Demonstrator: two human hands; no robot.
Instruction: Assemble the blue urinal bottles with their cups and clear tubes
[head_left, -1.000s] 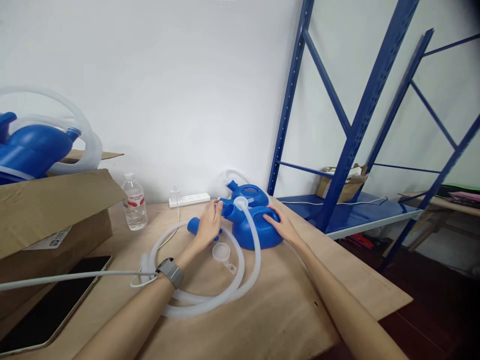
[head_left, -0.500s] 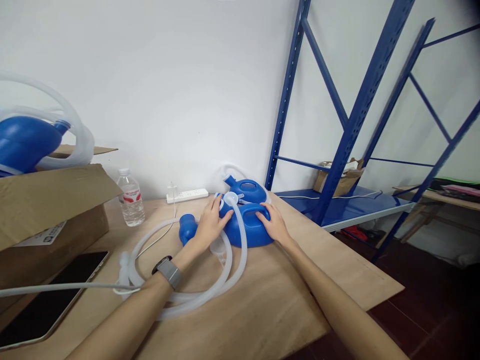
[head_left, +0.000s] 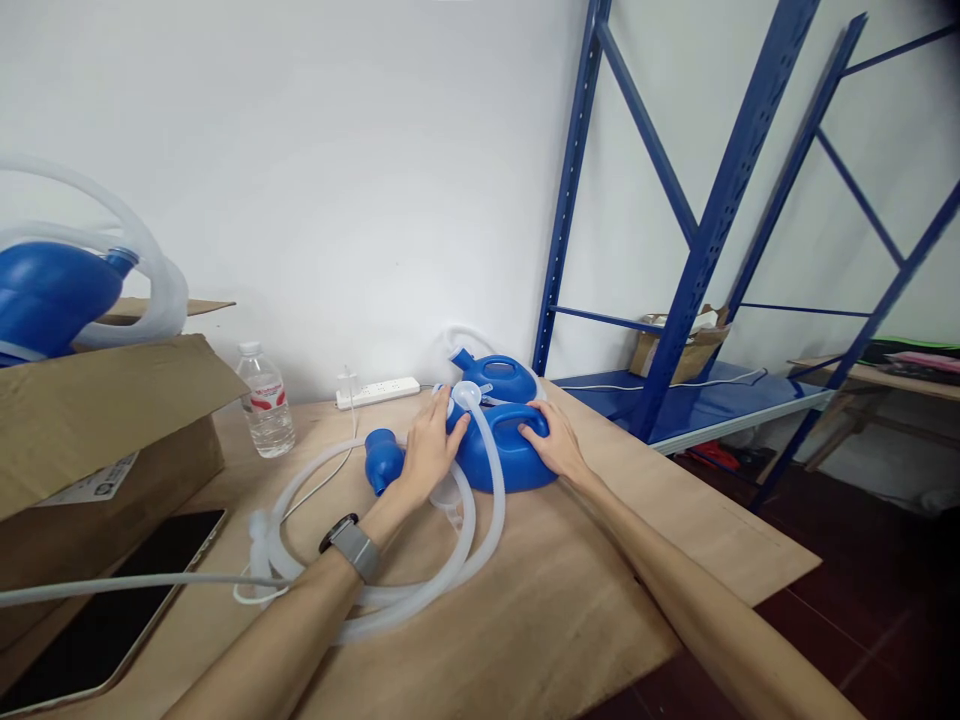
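A blue plastic jug (head_left: 499,465) with a handle lies on the wooden table. My right hand (head_left: 553,443) is wrapped round its handle at the right end. At the jug's neck on the left, my left hand (head_left: 433,440) rests with its thumb and fingers round the blue neck. A clear tube (head_left: 496,500) with a round white cap (head_left: 466,396) runs from the neck and coils over the table. Left of my left hand sits a small blue bulb-shaped part (head_left: 383,460). Behind lies a second blue jug (head_left: 495,380).
An open cardboard box (head_left: 112,400) stands at the left with another blue jug (head_left: 56,295) and tubing on it. Nearby are a water bottle (head_left: 267,405), a black tablet (head_left: 105,610) and a power strip (head_left: 386,391). Blue shelving (head_left: 701,405) stands at the right.
The view has shifted slightly, so most things on the table appear a little further right. Both hands keep their places on the jug.
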